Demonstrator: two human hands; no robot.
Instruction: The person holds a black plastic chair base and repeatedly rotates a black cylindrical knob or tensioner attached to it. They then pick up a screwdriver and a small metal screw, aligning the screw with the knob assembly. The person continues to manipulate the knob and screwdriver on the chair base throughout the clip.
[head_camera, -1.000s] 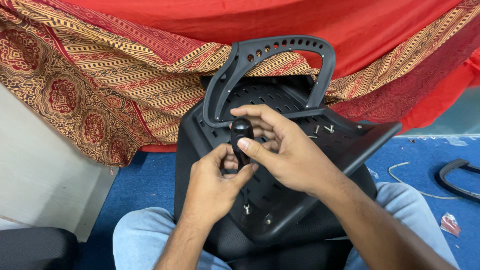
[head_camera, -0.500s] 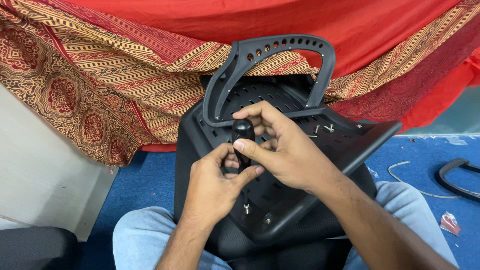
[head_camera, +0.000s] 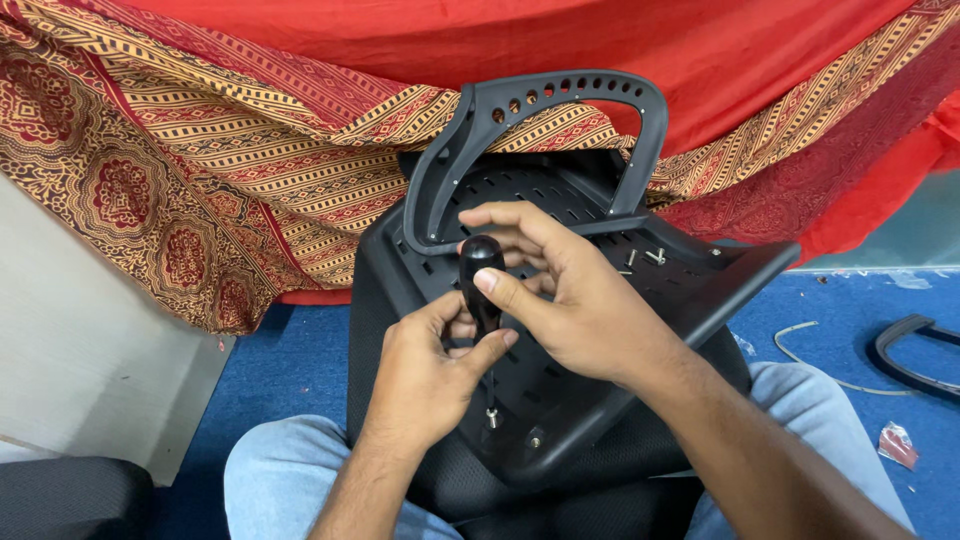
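Screwdriver (head_camera: 480, 285) stands nearly upright between my hands, its black handle up and its thin shaft running down to a bolt (head_camera: 492, 417) in the black seat pan (head_camera: 560, 400) resting on my lap. My right hand (head_camera: 570, 300) curls around the handle, thumb pressed on its side, fingers wrapped behind. My left hand (head_camera: 425, 375) pinches the lower handle between thumb and fingers. The armrest (head_camera: 540, 110) loop rises from the pan's far edge. Loose screws (head_camera: 645, 258) lie on the pan to the right, near my right hand.
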